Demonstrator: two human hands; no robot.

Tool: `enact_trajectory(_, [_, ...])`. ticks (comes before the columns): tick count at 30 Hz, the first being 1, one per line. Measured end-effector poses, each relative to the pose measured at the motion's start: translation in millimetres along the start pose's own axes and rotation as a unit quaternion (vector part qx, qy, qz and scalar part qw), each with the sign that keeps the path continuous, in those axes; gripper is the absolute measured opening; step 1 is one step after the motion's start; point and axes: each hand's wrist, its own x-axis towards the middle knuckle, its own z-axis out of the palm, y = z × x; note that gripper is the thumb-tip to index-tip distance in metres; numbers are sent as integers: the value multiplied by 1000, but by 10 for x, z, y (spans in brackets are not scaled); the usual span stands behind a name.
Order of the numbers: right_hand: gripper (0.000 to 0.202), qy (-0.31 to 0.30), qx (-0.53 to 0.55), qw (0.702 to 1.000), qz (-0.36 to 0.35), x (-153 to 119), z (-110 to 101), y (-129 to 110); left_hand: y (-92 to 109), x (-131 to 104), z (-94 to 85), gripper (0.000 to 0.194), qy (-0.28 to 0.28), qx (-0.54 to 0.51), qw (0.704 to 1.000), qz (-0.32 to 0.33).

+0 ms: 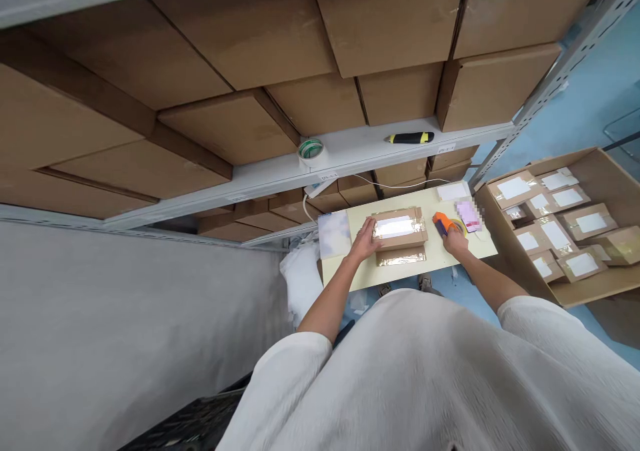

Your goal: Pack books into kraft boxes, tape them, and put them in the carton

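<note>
A small cardboard box (400, 229) with a white label and shiny clear tape lies on the pale yellow table (360, 275). My left hand (365, 240) grips its left end, fingers wrapped round the edge. Below the box, a taped cardboard piece (401, 256) shows toward my body. To the right, my right hand (455, 241) is closed on an orange and dark tape dispenser (443, 223), held just above or on the tabletop; which of the two I cannot tell. A pink item (468, 215), partly blurred, lies beyond that hand.
An open carton (565, 299) at the right holds several small labelled boxes. Behind the table, a shelf edge (350, 152) bears a tape roll (311, 151) and a yellow-black cutter (410, 138), with large cartons above. A white bag (301, 277) stands left of the table.
</note>
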Motion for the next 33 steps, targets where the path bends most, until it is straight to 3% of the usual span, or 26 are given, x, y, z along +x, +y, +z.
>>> enact_trajectory(4, [43, 0, 5, 1000, -1, 27, 50, 9, -16, -10, 5, 102, 3, 9, 1000, 3])
enact_trajectory(8, [41, 90, 32, 994, -50, -11, -1, 33, 16, -59, 44, 91, 18, 61, 998, 7])
enact_trajectory(10, [44, 166, 67, 979, -98, -67, -59, -26, 77, -91, 90, 76, 32, 87, 995, 27])
enact_trajectory(13, [47, 242, 95, 937, -232, -198, -116, -273, 217, -99, 194, 65, 42, 113, 989, 89])
enact_trajectory(16, [50, 207, 63, 895, -390, -336, -62, -623, 346, -49, 310, 67, 11, 132, 982, 133])
enact_trajectory(19, [62, 153, 7, 876, -458, -403, 69, -863, 383, 9, 397, 74, -28, 160, 977, 136])
enact_trajectory(24, [77, 103, -30, 881, -461, -358, 170, -896, 317, 39, 465, 87, -33, 161, 977, 137])
enact_trajectory(28, [74, 94, -18, 890, -445, -334, 102, -912, 311, 44, 461, 75, -12, 126, 983, 133])
enact_trajectory(33, [54, 131, 59, 893, -426, -266, -141, -966, 288, 104, 302, 54, 103, 48, 990, 85])
